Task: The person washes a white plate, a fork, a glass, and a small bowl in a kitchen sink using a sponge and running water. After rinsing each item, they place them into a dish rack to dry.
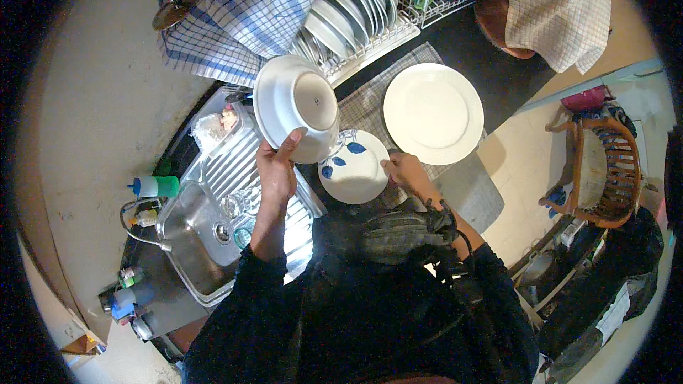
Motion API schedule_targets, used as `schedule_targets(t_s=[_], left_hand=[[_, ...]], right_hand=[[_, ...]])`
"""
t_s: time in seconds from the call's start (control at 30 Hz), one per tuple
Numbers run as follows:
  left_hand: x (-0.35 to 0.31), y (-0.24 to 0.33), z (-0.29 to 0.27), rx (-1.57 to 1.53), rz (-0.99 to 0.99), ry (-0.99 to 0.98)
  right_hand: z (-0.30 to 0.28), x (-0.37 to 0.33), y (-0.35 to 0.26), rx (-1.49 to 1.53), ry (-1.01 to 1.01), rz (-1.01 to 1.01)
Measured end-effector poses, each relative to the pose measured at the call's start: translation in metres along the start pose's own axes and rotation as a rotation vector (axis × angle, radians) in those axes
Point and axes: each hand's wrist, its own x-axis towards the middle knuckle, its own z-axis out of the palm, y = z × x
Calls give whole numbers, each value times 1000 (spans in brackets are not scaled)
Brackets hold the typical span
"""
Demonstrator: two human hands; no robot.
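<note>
My left hand (277,169) is closed on the rim of a white bowl (313,103), which is tilted so that its base and foot ring show. In my right hand (408,172), the fingers pinch the right edge of a small white plate (356,179) with blue leaf shapes on it. The bowl overlaps the upper left part of that plate. Just beyond my right hand, a large cream plate (434,114) lies on a checked cloth (423,57) on the dark counter.
At the left is a steel sink (203,242) with a ribbed drainboard (238,156) holding glasses and a plastic bag (208,130). Behind stands a white dish rack (370,53) full of plates, beside a blue checked towel (263,7). A wooden chair (605,171) is at the right.
</note>
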Motion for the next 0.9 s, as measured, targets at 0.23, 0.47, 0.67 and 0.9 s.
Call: schedule_targets(t_s=[0.23, 0.47, 0.67, 0.9], left_hand=[[-3, 6, 11, -58, 25, 26], [0, 5, 10, -57, 37, 30], [6, 11, 27, -203, 100, 5], [28, 12, 40, -278, 141, -7]], right_hand=[[-9, 15, 0, -474, -14, -71], [-74, 99, -205, -568, 742, -820], [-93, 157, -246, -697, 540, -550], [-111, 168, -243, -581, 539, -644]])
